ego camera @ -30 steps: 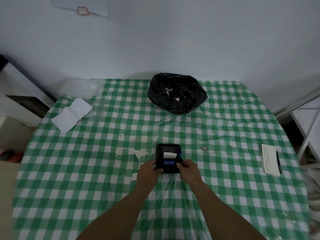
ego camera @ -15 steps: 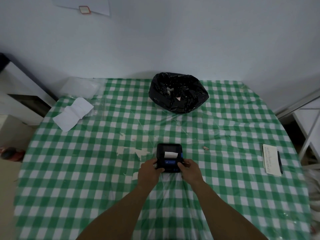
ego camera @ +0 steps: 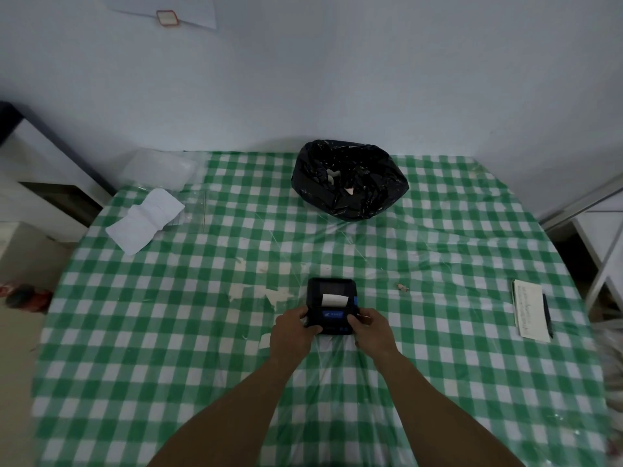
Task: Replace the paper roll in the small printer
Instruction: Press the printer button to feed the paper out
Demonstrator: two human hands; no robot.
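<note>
Centrally, both hands' fingers around printer [ego camera: 332, 305] on green-checked table [ego camera: 168, 332], white wall [ego camera: 371, 79] behind.

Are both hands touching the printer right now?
Touching. The head view shows the left hand and right hand gripping the near corners of the printer.

A small black printer [ego camera: 332, 303] is lying flat on the green-and-white checked cloth, near the table's middle. A short strip of white paper [ego camera: 334, 300] is sticking out across its top face, and a blue label is showing on the nearer part of its lid.
</note>
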